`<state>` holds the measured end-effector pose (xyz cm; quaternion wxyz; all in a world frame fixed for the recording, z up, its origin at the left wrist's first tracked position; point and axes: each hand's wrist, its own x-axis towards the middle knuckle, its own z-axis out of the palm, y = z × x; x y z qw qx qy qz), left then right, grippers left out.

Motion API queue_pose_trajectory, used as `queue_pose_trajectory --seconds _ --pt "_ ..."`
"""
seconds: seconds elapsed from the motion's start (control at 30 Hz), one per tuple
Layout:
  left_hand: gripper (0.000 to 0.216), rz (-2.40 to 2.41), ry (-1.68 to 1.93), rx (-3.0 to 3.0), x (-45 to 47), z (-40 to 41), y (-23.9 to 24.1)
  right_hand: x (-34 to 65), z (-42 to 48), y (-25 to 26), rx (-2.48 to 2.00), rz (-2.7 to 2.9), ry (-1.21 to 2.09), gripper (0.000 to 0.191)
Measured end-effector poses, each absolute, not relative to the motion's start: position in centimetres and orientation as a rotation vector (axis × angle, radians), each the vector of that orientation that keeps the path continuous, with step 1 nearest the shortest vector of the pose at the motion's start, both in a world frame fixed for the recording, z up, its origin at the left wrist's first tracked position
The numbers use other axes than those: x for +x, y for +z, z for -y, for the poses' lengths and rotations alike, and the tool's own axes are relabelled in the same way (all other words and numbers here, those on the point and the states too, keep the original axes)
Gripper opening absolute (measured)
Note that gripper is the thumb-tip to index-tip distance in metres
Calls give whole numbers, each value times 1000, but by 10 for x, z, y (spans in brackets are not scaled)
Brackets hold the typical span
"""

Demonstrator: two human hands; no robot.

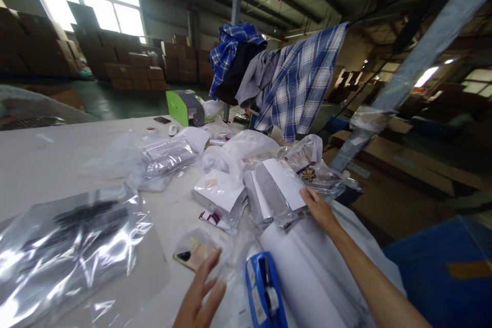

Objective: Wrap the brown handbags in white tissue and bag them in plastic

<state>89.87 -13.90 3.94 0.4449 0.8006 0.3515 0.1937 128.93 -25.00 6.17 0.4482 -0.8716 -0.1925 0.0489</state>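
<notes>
My right hand [320,209] is at the right edge of a white sheet of paper [282,180], its fingers closed on that edge and the thumb hidden. The sheet lies on a clear plastic-wrapped packet [255,192]. My left hand [203,292] hangs over the near part of the table, fingers apart and holding nothing. Just beyond its fingertips lies a phone [186,257], partly covered by clear film. A blue tape dispenser [265,292] stands between my hands. Beside it are large white paper rolls [311,271]. A white, plastic-wrapped stack [221,192] sits left of the packet.
Shiny clear plastic bags [77,246] cover the table's left side. Farther back are a bagged packet [169,156] and a green-grey machine [186,108]. Plaid shirts [303,77] hang behind the table. A slanted metal post [407,72] and a blue bin [442,266] stand to the right.
</notes>
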Motion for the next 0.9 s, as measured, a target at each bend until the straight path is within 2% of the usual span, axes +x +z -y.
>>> queue_pose_trajectory --seconds 0.07,0.13,0.23,0.33,0.47,0.57,0.63,0.77,0.9 --pt "64 -639 356 1546 974 127 47 1288 249 61 -2167 504 174 62" --pt "85 -667 392 1173 1041 121 53 1284 250 61 -2165 549 220 63" --pt "100 -716 417 1049 1103 115 51 1267 249 60 -2158 615 243 68" --pt "98 -753 438 1001 1113 106 34 1243 247 59 -2116 646 169 71" --pt "76 -716 398 849 1081 87 4 1221 243 65 -1958 589 195 66" --pt "69 -630 356 665 1059 76 -15 1218 231 68 -1938 489 61 75" --pt "69 -622 361 587 1051 72 -27 1216 218 69 -1847 417 219 79" --pt "71 -618 391 509 1036 73 -39 1196 200 71 -1473 444 811 59" --pt "80 -483 474 533 1005 75 -35 1173 206 72 -1372 498 882 49"
